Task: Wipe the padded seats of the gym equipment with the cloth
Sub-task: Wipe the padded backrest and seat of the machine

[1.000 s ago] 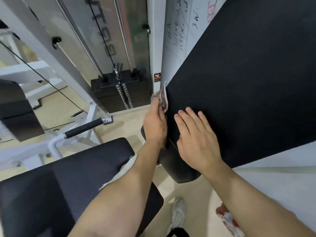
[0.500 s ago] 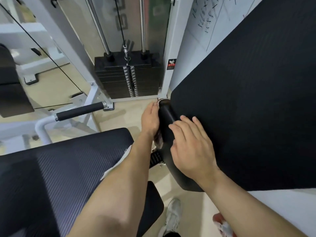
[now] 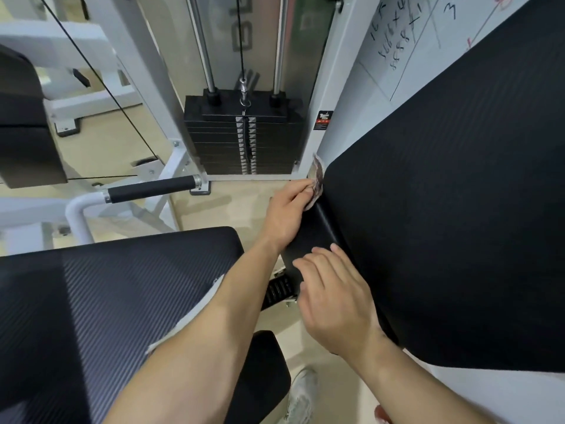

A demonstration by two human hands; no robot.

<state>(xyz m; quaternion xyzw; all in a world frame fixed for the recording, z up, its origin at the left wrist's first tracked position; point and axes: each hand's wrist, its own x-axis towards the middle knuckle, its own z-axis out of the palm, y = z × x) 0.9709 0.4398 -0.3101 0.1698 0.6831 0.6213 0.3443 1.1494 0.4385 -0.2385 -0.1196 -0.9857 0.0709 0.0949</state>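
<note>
Large black ribbed back pad point(image 3: 458, 209), tilted, filling right side of view. Small crumpled pale cloth point(image 3: 317, 179) with reddish-brown print at rounded top-left corner of that pad, pressed against its side edge. Pinched there by left hand point(image 3: 287, 217): thumb and curled fingers closed on lower part of cloth, upper part sticking out above fingertips. Lower down on same side edge, right hand point(image 3: 337, 298), palm down, fingers straight and slightly spread, tips resting on the pad's smooth black flank, nothing held.

Black ribbed seat pad point(image 3: 122, 301) at lower left, beneath left forearm; contact between the two not clear.

Beyond seat pad's far edge: black foam-grip handle point(image 3: 153, 189) on a white tube. Behind it, black weight stack point(image 3: 244, 139) between two chrome guide rods, inside white frame. White board with handwritten numbers point(image 3: 394, 41) above back pad's top edge. Pale trainer point(image 3: 301, 396) on beige floor near bottom edge of view.
</note>
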